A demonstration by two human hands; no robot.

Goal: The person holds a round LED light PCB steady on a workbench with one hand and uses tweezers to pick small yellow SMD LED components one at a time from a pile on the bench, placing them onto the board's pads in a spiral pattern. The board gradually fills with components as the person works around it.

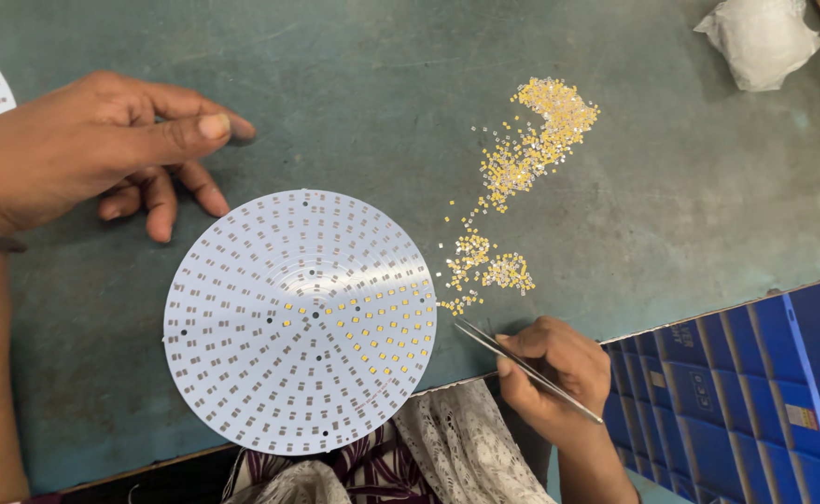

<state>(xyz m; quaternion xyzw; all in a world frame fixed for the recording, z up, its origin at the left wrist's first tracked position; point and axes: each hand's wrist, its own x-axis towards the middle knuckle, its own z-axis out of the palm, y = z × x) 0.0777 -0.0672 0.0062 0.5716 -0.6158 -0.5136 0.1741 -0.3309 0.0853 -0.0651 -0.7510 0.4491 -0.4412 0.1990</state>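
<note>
Yellow chips filled only one wedge of the round white board (300,322); right hand (557,371) pinched tweezers (522,369), left hand (88,149) rested loosely curled, empty.

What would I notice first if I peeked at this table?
First, the big round white circuit board in the middle of the grey-green table, with small yellow chips filling a wedge on its right side. Next, the glittery scatter of loose yellow chips to its upper right. The right hand holds metal tweezers pointing at the board's edge, and the left hand rests on the table above the board.
</note>
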